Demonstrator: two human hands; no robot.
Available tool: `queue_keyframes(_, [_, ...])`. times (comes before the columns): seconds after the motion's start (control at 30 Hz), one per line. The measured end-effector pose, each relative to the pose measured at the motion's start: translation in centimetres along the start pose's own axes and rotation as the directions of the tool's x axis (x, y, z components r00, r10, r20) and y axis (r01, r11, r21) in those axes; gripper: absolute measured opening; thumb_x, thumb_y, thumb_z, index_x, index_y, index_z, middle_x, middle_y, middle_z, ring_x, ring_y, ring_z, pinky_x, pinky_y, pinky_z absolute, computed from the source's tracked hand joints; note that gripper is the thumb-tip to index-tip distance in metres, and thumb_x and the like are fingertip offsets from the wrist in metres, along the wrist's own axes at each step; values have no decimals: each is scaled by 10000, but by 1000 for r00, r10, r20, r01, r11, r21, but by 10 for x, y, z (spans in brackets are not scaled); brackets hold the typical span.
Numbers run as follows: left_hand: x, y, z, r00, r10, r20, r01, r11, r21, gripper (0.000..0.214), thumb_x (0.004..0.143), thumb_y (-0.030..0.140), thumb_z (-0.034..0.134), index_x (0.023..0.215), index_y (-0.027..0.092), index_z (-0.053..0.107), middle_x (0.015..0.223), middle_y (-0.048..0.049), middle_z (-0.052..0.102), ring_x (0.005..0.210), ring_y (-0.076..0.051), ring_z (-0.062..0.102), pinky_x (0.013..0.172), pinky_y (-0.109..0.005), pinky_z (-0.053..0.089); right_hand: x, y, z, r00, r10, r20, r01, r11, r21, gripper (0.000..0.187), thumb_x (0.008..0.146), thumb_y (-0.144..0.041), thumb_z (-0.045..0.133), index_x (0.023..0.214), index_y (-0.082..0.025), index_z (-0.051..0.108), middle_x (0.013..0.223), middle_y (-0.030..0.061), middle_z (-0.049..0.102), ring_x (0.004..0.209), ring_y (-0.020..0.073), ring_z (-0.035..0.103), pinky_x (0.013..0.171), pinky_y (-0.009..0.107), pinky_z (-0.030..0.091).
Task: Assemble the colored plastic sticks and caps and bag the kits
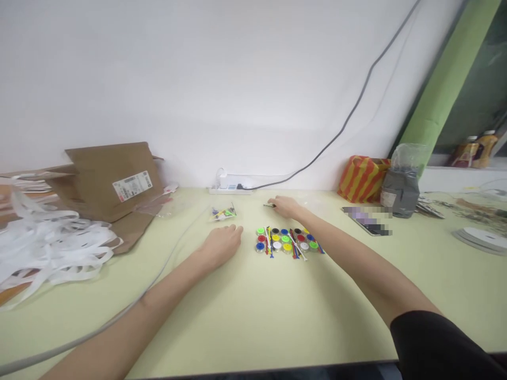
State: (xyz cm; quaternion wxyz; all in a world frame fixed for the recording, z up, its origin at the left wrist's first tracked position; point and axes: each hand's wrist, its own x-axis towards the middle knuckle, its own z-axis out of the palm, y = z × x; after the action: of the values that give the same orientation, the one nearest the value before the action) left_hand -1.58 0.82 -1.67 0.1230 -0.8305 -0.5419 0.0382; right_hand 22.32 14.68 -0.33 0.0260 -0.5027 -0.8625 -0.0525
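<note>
My left hand (222, 246) rests on the table, fingers loosely bent and apart, with nothing seen in them. Just beyond it lies a clear bag of small coloured plastic pieces (223, 212). My right hand (284, 205) reaches toward the back of the table, its fingertips on a small, thin dark piece (269, 205) whose kind is too small to make out. Between my arms, round clear discs with coloured centres (285, 239) stand in rows. Thin coloured plastic arrows (268, 241) lie in bunches among them. My right forearm hides the right end of the rows.
Left are a cardboard box (106, 184) and a heap of white straps (59, 243). A power strip (229, 189) lies by the wall, and a grey cable (170, 258) crosses under my left arm. Right are a phone (366, 221), a striped bag (360, 178) and white reels (483, 240).
</note>
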Motion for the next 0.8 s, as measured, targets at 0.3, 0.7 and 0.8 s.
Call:
queue_keyframes(0.3, [-2,4,4,998,36,-44,-38,999,-34,282,941,105,329,1036,150,591,960,-147,668,845,-280,676,705,-385,489,-20,-40,-20,974,-162,-162,187,970,158,283,988,-182,360,1220,-152,519,1090,108,661,893,174,611,760,259,403])
queue_keyframes(0.7, [-14,46,-18,843,107,-528,-336,870,-361,381,949,163,384,1329,195,386,1153,-101,677,938,-213,681,826,-339,513,-162,-96,-29,897,-208,-389,374,827,421,162,1019,-238,321,1139,-249,428,828,20,637,646,175,554,600,268,334])
queue_keyframes(0.8, [-19,52,-19,803,154,-576,-436,810,-391,445,904,125,414,1339,207,364,1098,-73,669,863,-180,662,785,-308,517,-158,-100,-19,908,-154,-389,338,818,466,142,995,-194,314,1085,-240,413,838,30,637,661,182,563,598,272,346])
